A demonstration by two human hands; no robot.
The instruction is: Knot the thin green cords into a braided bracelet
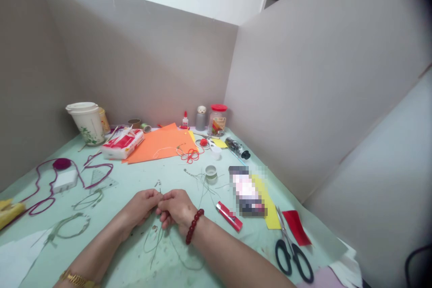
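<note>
My left hand (143, 208) and my right hand (177, 209) meet over the middle of the table, fingertips pinched together. Both are closed on a thin green cord (158, 247), whose loose strands hang and curl on the table below them. A short end pokes up above the fingertips. The exact grip is partly hidden by the fingers. Beyond my right hand stands a spool (211, 174) with green strands spread around it. A red lighter (229, 217) lies to the right. On the left are two braided green cord loops (72, 229).
Black-handled scissors (292, 256), a red piece (297, 228) and a blurred phone (247, 191) lie right. Purple yarn (62, 164) trails left. Behind are a tissue pack (123, 142), orange paper (158, 144), a white bin (86, 123) and a jar (218, 120). Grey partitions surround the table.
</note>
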